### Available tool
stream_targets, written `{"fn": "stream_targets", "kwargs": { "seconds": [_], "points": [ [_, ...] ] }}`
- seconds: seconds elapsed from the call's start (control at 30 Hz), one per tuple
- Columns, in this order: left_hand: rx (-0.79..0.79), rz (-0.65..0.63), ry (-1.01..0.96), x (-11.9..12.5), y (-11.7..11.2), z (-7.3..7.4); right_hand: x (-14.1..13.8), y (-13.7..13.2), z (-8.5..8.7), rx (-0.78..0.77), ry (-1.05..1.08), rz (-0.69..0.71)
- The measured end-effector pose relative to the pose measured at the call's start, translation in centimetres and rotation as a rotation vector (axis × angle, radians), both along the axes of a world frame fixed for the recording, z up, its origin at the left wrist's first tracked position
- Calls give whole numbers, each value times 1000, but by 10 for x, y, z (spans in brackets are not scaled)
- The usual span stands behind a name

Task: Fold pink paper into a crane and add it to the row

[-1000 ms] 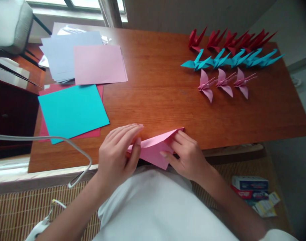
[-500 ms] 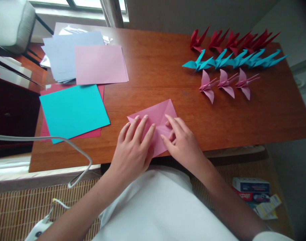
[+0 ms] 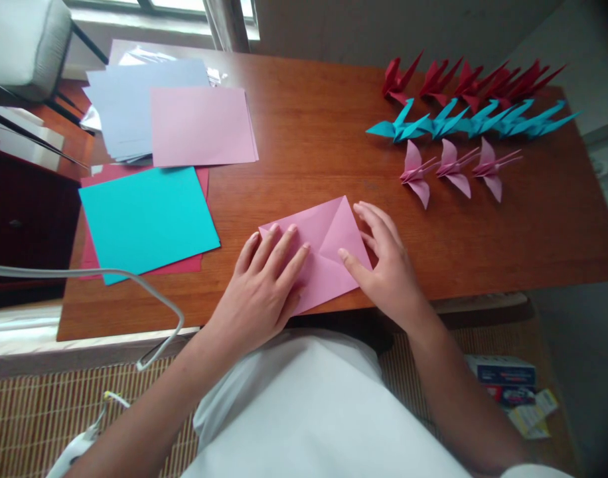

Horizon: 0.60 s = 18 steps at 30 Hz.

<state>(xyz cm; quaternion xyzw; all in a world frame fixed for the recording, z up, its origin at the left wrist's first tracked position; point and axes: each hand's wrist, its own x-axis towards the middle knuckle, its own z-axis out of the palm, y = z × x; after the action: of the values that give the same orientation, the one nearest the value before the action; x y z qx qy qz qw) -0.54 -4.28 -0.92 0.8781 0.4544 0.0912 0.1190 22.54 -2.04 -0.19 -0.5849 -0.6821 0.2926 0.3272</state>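
A creased square of pink paper [image 3: 328, 229] lies on the wooden table near its front edge, its fold lines meeting around the middle. My left hand [image 3: 264, 279] rests flat on the left part of the sheet with its fingers spread, hiding that corner area. At the right edge of the paper is my right hand [image 3: 388, 259]. Its thumb lies over the sheet and its fingers curve just beyond the edge, apart from the thumb. Whether those fingertips touch the paper is hard to tell.
Red paper cranes [image 3: 396, 81], blue cranes [image 3: 398, 125] and pink cranes [image 3: 416, 174] stand in rows at the back right. On the left lie pink sheets [image 3: 202, 126], pale grey-blue sheets [image 3: 125, 113], turquoise sheets [image 3: 149, 219] and red sheets [image 3: 92, 255]. A white cable [image 3: 154, 299] crosses the table's front left.
My right hand has moved right, from over the paper's middle to its right edge, and its fingers have opened. More of the creased sheet shows. My left hand stays nearly in place.
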Motion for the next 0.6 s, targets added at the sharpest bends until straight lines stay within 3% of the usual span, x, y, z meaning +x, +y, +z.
{"fn": "stream_targets", "kwargs": {
  "seconds": [0.2,0.37,0.5,0.6],
  "points": [
    [15,43,-114,-1,-1,-5,4,4,-7,-233,383,-50],
    [-86,237,-508,-1,0,-3,-1,-2,1,-143,340,-139],
    [-515,460,-1156,5,5,10,-6,-8,1,-49,429,-226],
    [-885,520,-1425,13,10,18,-10,-12,3,14,487,-269]
  ]
}}
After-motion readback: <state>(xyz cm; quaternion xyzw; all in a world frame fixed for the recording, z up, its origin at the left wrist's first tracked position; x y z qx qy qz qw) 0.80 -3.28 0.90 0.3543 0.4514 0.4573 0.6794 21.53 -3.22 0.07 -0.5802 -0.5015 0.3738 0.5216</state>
